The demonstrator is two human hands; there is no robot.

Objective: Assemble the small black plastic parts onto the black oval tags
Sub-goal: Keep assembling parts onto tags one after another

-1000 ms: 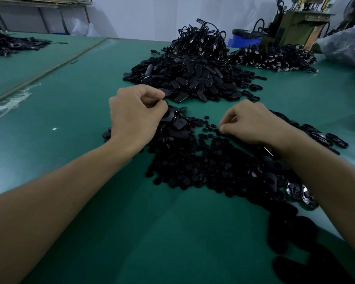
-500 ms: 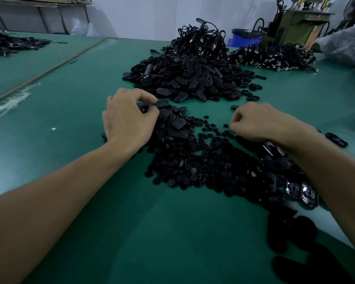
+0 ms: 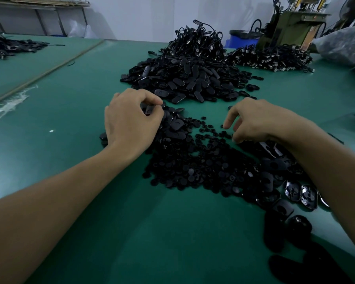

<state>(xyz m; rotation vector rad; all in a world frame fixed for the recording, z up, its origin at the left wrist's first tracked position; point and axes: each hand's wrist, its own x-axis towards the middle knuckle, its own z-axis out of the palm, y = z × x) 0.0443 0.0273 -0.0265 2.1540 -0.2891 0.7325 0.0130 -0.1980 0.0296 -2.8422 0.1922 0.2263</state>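
The green surface runs the length of the room. At its far end, a tall tangle of black corded pieces rises behind a broad heap of black oval tags. A flatter pile of similar pieces lies to the right of it. Behind that are an olive machine, a blue bin and a clear plastic bag. Another dark pile sits far off to the left.

Nearer, the small black parts spread between the two forearms, with a few glossy tags beside the right arm. The left hand rests at the edge of this spread, its fingers curled, thumb and forefinger pinching one tag. The right hand hovers over the scattered parts with its fingers loosely bent and pointing down, holding nothing I can see.
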